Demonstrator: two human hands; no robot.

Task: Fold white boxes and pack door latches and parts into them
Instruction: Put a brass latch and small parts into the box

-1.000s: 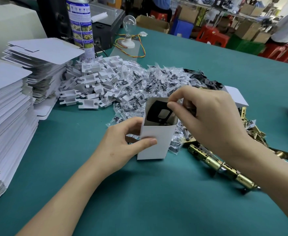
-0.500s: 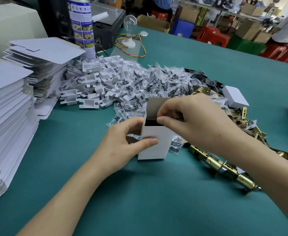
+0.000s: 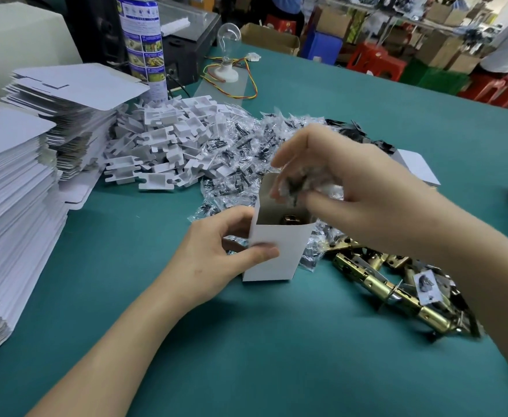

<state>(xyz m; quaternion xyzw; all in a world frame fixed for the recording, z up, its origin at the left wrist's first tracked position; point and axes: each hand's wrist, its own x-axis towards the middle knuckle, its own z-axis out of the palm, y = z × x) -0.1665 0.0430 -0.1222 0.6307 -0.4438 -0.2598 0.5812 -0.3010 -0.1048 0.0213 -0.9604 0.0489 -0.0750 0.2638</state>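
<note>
Risen from the box mouth, the right hand (image 3: 352,188) pinches a blurred screw packet (image 3: 297,183) just above the open white box (image 3: 279,254), gripped upright on the desk (image 3: 276,341) by the left hand (image 3: 216,257). Parts packing appears underway; next, seemingly, a straight drop inside.

**Bright light, one blurry hand**

The light is bright and even and seems to come from above; there are only soft, faint shadows on the green table (image 3: 276,356); my right hand (image 3: 346,188) is smeared with blur, and the little bag (image 3: 297,188) it holds is a fuzzy blob; my left hand (image 3: 216,254) looks sharp; inside the white box (image 3: 285,266) it is dark; the gold latches (image 3: 433,319) shine in small spots; the card stack (image 3: 9,221) at the left edge looks bent.
</note>
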